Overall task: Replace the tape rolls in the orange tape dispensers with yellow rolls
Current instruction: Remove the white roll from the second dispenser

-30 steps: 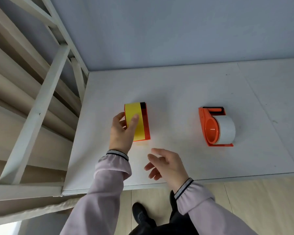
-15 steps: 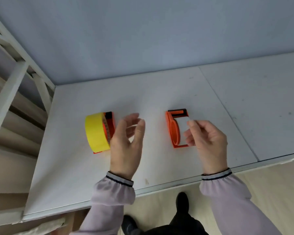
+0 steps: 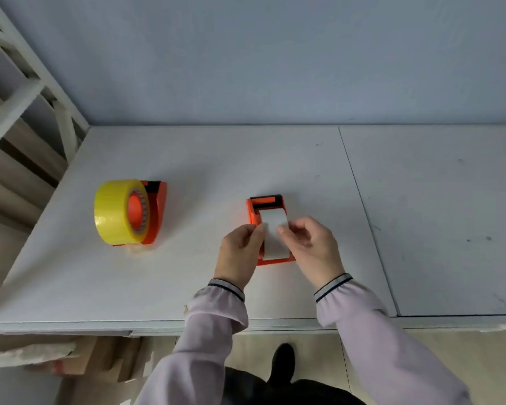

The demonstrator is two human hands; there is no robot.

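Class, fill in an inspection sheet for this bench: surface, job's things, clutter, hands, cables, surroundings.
Surface: white table, lightly scuffed, with a seam at right.
Job's things: left dispenser carries a yellow roll; right dispenser holds a white roll.
Clutter: nothing seen.
Hands: left hand and right hand both grip the white roll's sides.
Cables: nothing seen.
Surroundings: grey wall behind; white frame at left; cardboard on the floor.

No legible text, labels or numbers on anything here
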